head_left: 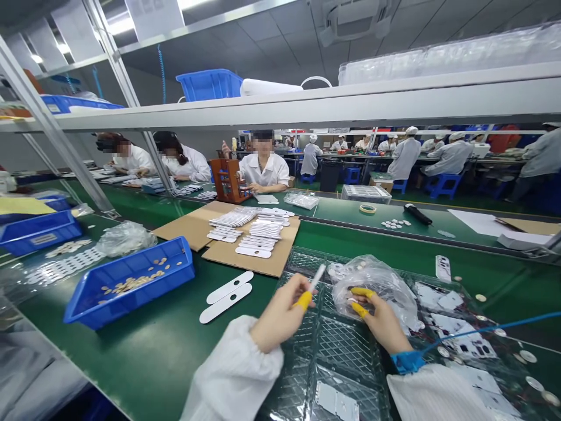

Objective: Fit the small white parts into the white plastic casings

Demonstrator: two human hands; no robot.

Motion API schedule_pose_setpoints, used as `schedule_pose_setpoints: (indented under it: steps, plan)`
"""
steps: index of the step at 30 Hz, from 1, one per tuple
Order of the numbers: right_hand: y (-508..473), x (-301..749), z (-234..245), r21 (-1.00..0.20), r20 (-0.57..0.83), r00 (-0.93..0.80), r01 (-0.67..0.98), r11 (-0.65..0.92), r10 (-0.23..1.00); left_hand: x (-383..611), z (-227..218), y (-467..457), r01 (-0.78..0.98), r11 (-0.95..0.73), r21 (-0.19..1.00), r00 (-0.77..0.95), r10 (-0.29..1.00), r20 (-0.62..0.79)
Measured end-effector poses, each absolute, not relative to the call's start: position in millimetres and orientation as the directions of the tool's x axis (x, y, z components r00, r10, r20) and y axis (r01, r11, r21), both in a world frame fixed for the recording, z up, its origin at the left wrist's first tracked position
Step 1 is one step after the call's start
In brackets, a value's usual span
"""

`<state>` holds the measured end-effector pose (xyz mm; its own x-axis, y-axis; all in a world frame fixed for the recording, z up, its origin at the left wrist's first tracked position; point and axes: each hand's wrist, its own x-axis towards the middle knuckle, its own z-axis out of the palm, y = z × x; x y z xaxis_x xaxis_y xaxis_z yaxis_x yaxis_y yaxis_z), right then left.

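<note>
My left hand (284,310) is closed around a slim white piece (318,277), which points up and to the right; it may be a flat plate seen edge-on. Yellow covers sit on fingers of both hands. At the mouth of a clear plastic bag (390,286), the fingers of my right hand (383,321) curl together. Something small and whitish shows at their tips, too unclear to name. Under both hands lies a clear plastic tray (342,342) with crosshatched compartments. A white plate part (336,402) rests in its near compartment.
Two long white plates (225,303) lie left of my hands, beside a blue bin (131,283) of small round pieces. Stacked white plates (263,228) cover cardboard (280,266). A blue cord (495,327) runs from my right wrist. An overhead shelf (280,111) crosses ahead; a co-worker (263,166) sits opposite.
</note>
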<state>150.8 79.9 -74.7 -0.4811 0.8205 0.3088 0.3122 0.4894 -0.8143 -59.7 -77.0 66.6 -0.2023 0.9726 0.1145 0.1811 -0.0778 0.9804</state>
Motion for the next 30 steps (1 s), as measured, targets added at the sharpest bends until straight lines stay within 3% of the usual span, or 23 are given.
schedule_pose_setpoints:
  steps: [3, 6, 16, 19, 24, 27, 30]
  plan:
    - [80, 152, -71, -0.85, 0.299, -0.473, 0.263, 0.457, 0.829, -27, 55, -40, 0.046, -0.071, 0.996, -0.03, 0.997, 0.073]
    - [78, 153, -65, -0.874, 0.301, -0.451, 0.223, 0.433, 0.84, -10, 31, -15, -0.05, 0.016, 0.999, -0.025, 1.0, -0.018]
    - [51, 142, -45, -0.943, 0.315, -0.234, 0.031, 0.331, 0.92, -23, 2, -11, -0.06, 0.047, 0.997, -0.144, 0.988, -0.056]
    - [37, 136, -37, -0.928, 0.366, -0.218, -0.018, 0.371, 0.905, -16, 3, -18, -0.005, 0.015, 1.0, -0.124, 0.992, -0.015]
    - [25, 135, -20, -0.805, 0.539, -0.255, 0.125, 0.58, 0.803, -5, 11, -32, 0.127, -0.1, 0.987, -0.054, 0.993, 0.107]
    - [24, 136, -19, -0.774, 0.552, -0.261, 0.191, 0.603, 0.792, -4, 18, -36, 0.177, -0.104, 0.979, -0.025, 0.994, 0.111]
    - [27, 135, -26, -0.819, 0.515, -0.167, 0.195, 0.54, 0.841, -5, 20, -36, 0.19, -0.116, 0.975, -0.026, 0.992, 0.123]
